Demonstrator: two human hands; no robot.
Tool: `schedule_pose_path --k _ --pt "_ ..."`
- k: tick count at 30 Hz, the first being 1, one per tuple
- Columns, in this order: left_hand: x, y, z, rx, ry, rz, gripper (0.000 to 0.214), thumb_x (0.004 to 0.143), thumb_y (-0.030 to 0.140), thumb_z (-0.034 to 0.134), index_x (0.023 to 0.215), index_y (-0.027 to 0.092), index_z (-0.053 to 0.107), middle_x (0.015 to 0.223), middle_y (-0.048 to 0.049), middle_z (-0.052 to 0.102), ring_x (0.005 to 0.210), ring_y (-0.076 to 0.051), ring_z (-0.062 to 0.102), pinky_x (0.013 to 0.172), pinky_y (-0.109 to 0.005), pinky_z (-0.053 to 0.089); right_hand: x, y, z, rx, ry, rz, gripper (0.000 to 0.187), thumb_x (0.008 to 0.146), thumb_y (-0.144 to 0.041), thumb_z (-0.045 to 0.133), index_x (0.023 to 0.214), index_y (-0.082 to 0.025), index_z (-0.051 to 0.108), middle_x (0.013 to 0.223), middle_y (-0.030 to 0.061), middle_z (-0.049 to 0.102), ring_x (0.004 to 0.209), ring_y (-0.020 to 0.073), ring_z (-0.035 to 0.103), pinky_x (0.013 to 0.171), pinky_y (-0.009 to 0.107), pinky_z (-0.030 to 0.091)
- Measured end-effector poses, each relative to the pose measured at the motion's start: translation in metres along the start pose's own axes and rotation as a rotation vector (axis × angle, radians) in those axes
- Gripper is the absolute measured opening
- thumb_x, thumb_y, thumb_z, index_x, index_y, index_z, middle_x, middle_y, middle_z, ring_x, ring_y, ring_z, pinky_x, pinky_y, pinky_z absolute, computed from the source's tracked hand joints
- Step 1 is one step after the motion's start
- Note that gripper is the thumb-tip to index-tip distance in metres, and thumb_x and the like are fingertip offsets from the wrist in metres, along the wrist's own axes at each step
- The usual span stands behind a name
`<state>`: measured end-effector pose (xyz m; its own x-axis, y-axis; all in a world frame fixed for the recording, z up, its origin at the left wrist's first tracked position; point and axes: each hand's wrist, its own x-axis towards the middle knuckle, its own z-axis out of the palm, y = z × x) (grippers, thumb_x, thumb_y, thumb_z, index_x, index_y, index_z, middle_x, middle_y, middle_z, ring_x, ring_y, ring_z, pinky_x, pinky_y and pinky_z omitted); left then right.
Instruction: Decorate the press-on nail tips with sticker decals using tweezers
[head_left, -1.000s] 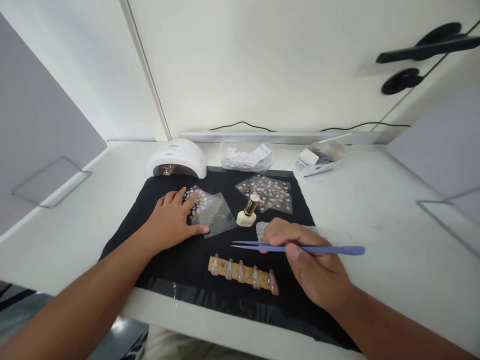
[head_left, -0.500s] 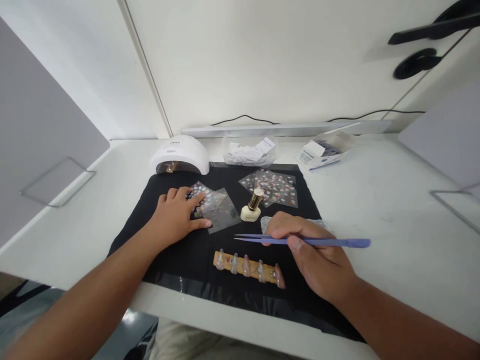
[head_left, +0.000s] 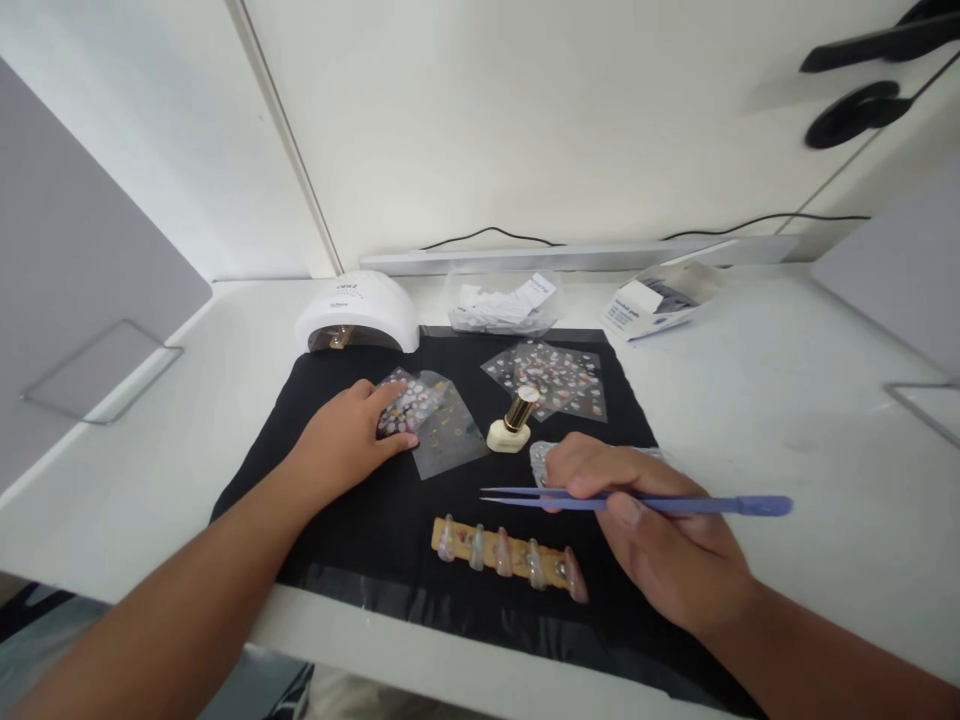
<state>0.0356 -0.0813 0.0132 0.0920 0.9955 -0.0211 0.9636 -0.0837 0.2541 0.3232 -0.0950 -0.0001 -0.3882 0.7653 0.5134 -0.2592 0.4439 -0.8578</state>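
Note:
My left hand (head_left: 346, 437) rests on the black mat, its thumb and index finger apart and touching the left group of overlapping clear nail sticker sheets (head_left: 448, 440). In my right hand (head_left: 652, 530) is a pair of purple tweezers (head_left: 720, 505), tips slightly apart and pointing left. Below the tips lies a tan strip (head_left: 488, 558) bearing several glossy press-on nails (head_left: 503, 552). A cream nail polish bottle (head_left: 509, 433) with a gold cap stands between the hands. Partly hidden behind my right hand is a silvery, clear item (head_left: 540, 460) that I cannot make out.
More sticker sheets (head_left: 562, 380) lie behind the bottle on the black mat (head_left: 352, 540). Along the back of the white table (head_left: 787, 470) stand a white nail lamp (head_left: 358, 305), a clear container (head_left: 506, 305) of white packets and an opened box (head_left: 652, 305) of pads.
My left hand's outer fingers have drawn in while its thumb and index finger stay at the sheets. The right hand still holds the tweezers. The view has shifted slightly.

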Motion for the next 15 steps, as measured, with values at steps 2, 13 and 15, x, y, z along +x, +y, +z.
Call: schedule_pose_path --k 2,13,15 --pt "0.0004 0.0001 0.0004 -0.038 0.024 -0.01 0.063 0.087 0.043 0.065 0.145 0.025 0.05 0.11 -0.0086 0.064 0.1 -0.029 0.065 0.09 -0.042 0.051 0.0004 0.0003 -0.0003 0.014 -0.008 -0.003 0.019 0.097 -0.037 0.056 0.1 -0.028 0.073 0.078 0.0042 0.065 0.076 0.0221 0.06 0.066 0.04 0.048" --pt "0.0023 -0.0017 0.0075 -0.23 0.137 0.085 0.026 0.097 0.035 0.062 0.114 0.015 0.065 0.116 -0.0087 0.067 0.102 -0.022 0.066 0.09 -0.044 0.056 0.0049 -0.0004 0.0027 0.065 -0.008 -0.095 0.021 0.097 -0.039 0.056 0.093 -0.026 0.071 0.073 0.0029 0.064 0.071 0.0217 0.06 0.065 0.039 0.047" --pt "0.0016 -0.0029 0.0091 -0.299 0.154 0.086 0.029 0.098 0.035 0.061 0.12 0.016 0.063 0.121 -0.0094 0.065 0.103 -0.022 0.066 0.088 -0.043 0.058 0.0043 -0.0025 0.005 0.078 -0.028 -0.11 0.021 0.096 -0.04 0.057 0.091 -0.026 0.072 0.069 0.0035 0.065 0.072 0.0232 0.059 0.066 0.04 0.048"
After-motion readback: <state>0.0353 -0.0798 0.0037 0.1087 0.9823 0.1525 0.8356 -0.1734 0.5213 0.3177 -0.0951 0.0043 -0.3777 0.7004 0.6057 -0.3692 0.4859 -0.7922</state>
